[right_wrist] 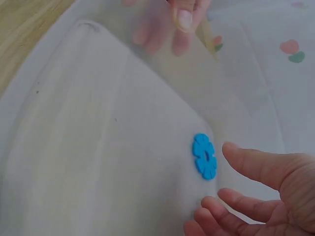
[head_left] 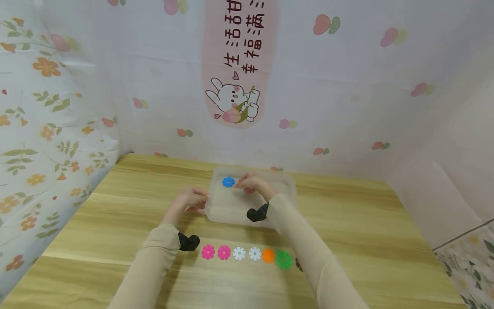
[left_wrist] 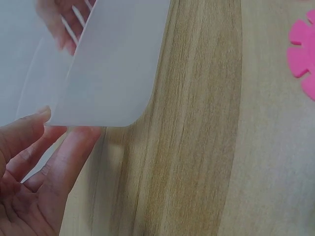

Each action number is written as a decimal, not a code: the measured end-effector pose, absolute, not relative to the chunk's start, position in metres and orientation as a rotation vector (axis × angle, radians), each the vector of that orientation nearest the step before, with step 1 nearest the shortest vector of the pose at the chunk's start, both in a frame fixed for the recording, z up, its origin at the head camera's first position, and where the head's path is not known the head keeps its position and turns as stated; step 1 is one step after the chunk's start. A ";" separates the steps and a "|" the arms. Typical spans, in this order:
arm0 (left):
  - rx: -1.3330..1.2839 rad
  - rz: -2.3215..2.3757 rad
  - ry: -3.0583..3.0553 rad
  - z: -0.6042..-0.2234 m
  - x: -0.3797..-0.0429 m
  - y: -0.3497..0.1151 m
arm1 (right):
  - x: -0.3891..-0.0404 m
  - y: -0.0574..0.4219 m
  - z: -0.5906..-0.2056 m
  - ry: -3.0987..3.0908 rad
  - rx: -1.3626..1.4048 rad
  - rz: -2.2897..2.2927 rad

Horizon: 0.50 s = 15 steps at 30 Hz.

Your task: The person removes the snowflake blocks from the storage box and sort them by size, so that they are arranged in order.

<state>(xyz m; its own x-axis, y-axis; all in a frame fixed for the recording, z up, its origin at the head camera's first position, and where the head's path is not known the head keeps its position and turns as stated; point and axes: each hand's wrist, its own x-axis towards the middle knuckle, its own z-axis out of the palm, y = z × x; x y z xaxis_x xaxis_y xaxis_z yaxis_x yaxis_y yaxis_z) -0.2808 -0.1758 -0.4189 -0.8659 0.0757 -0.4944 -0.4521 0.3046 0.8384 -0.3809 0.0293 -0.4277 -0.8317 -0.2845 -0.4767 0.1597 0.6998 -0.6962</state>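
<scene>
A translucent plastic box (head_left: 220, 214) stands on the table. In it, near its far left corner, lies a blue notched disc (right_wrist: 204, 156). My left hand (head_left: 191, 200) pinches the left wall of the box, the thumb over the rim and the fingers outside, as the left wrist view (left_wrist: 37, 167) also has it. Inside the box my right hand (head_left: 251, 182) reaches close to the blue disc. In the right wrist view its thumb and fingers are spread apart with nothing between them, and a gap separates them from the disc.
In front of the box, a row holds pink discs (head_left: 208, 252), white discs (head_left: 239, 253), an orange disc (head_left: 268, 256), a green disc (head_left: 284, 260) and a dark disc (head_left: 299, 264) partly behind the right sleeve. Behind the wooden table (head_left: 347, 223) hangs a printed cloth (head_left: 301, 86).
</scene>
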 end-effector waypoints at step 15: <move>-0.357 1.622 2.133 -0.425 -0.284 -0.177 | -0.484 -0.007 -0.553 2.659 -0.340 -0.630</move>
